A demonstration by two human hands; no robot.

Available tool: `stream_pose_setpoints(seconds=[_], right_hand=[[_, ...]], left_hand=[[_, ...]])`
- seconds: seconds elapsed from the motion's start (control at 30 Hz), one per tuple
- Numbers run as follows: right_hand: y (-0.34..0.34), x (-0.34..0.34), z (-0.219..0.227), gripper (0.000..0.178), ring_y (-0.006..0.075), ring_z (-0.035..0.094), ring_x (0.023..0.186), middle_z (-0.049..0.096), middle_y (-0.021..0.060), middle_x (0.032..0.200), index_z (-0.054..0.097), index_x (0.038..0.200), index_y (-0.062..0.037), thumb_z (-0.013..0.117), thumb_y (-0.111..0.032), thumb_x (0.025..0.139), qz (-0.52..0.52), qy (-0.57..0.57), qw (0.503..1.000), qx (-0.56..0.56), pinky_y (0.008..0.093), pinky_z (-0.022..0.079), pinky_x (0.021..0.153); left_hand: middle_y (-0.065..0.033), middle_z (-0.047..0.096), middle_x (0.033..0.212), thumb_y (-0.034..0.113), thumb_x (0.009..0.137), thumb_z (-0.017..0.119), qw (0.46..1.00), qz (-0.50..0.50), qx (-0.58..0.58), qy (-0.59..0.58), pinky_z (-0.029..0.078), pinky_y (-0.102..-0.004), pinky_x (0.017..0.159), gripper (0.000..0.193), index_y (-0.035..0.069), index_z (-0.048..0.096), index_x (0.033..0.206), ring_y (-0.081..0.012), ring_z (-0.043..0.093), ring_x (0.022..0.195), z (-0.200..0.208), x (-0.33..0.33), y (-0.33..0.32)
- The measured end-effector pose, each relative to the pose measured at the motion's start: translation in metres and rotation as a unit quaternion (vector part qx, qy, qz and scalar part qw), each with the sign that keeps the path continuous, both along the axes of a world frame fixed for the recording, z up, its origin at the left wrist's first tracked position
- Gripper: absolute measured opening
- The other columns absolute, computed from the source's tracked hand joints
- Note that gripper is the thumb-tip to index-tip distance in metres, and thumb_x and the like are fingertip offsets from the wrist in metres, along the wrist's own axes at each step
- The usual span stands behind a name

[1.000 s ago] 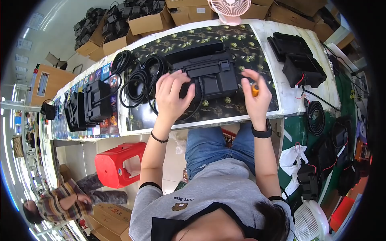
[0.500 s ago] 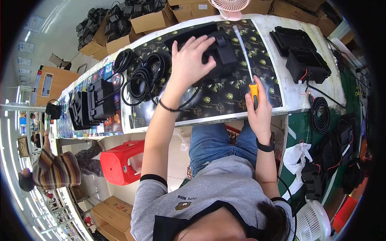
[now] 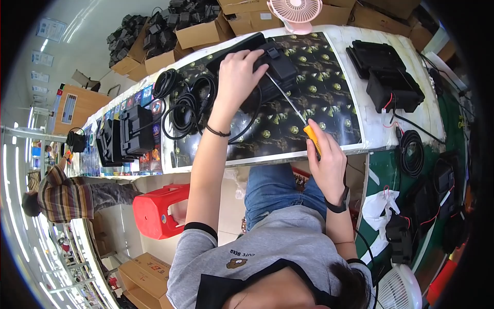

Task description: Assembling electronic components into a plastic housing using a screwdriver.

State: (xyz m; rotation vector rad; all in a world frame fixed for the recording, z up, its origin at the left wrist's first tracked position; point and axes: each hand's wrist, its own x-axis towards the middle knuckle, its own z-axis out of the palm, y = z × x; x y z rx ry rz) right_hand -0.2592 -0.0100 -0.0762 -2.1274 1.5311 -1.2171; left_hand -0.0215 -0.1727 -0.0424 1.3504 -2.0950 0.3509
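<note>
My left hand (image 3: 237, 77) lies over the near-left part of a black plastic box (image 3: 280, 69) with its lid swung back, fingers bent against it. My right hand (image 3: 327, 157) grips the yellow-and-black handle of a screwdriver (image 3: 290, 102). Its long metal shaft slants up and left, and the tip reaches the box beside my left fingertips. Whether the tip sits in a screw is too small to tell. A black cable (image 3: 251, 126) loops from the box under my left forearm. Coiled black cables (image 3: 186, 105) lie to the left of that arm.
Another open black box (image 3: 393, 87) with red wires stands at right, near a cable coil (image 3: 410, 153) on the green surface. More black boxes (image 3: 135, 131) rest at the table's left. A pink fan (image 3: 296, 13) is at the far edge. A red stool (image 3: 157, 212) stands below; a person (image 3: 67, 195) is farther left.
My right hand has moved down and slightly left, tilting the screwdriver so that its tip now meets the box. My left hand stays on the box, which has shifted slightly left.
</note>
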Motion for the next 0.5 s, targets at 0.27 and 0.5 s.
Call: stream_pose_setpoints(seconds=[0.27, 0.5], right_hand=[[-0.003, 0.001, 0.002, 0.046, 0.0261, 0.066, 0.083, 0.069, 0.0100, 0.101, 0.065, 0.129, -0.0139, 0.069, -0.002, 0.085, 0.008, 0.042, 0.998, -0.049, 0.0354, 0.056, 0.073], [-0.008, 0.012, 0.006, 0.048, 0.0249, 0.065, 0.081, 0.068, 0.0085, 0.101, 0.064, 0.130, -0.0143, 0.069, -0.001, 0.084, 0.017, 0.078, 0.995, -0.060, 0.0348, 0.055, 0.071]], left_hand=[[-0.0170, 0.057, 0.134, 0.013, 0.093, 0.062, 0.979, 0.021, -0.028, 0.202, 0.038, -0.0403, 0.109, 0.036, 0.004, 0.061, 0.128, -0.0334, 0.052, 0.127, -0.017, 0.020, 0.030], [-0.0198, 0.030, 0.151, 0.010, 0.088, 0.069, 0.865, 0.048, 0.117, 0.486, 0.033, -0.0390, 0.113, 0.073, 0.011, 0.030, 0.151, -0.0301, 0.033, 0.139, -0.058, 0.023, 0.051]])
